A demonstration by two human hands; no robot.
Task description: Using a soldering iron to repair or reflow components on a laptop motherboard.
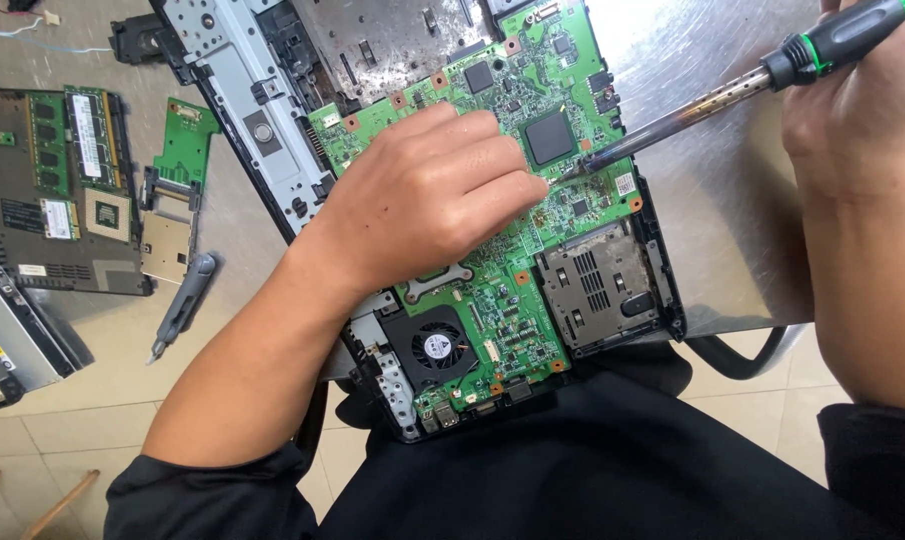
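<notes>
Your single head camera looks steeply down and close onto your lap and the table (732,200), with the green circuit board (532,220) filling the frame's centre.

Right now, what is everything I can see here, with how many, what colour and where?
circuit board: one, green, centre, inside a dark open laptop base.
fan: one, black, lower left part of the board.
large chip: one, black, upper right of the board.
card slot: one, grey metal, right edge of the board.
soldering iron: one, black and green handle with metal shaft, upper right, tip on the board.
second board: one, dark with green modules, far left.
small green board: one, left of the laptop base.
pen-like tool: one, grey, lying on the left.
left hand: resting on the board, fingertips beside the iron tip.
right hand: grip on the iron handle.
</notes>
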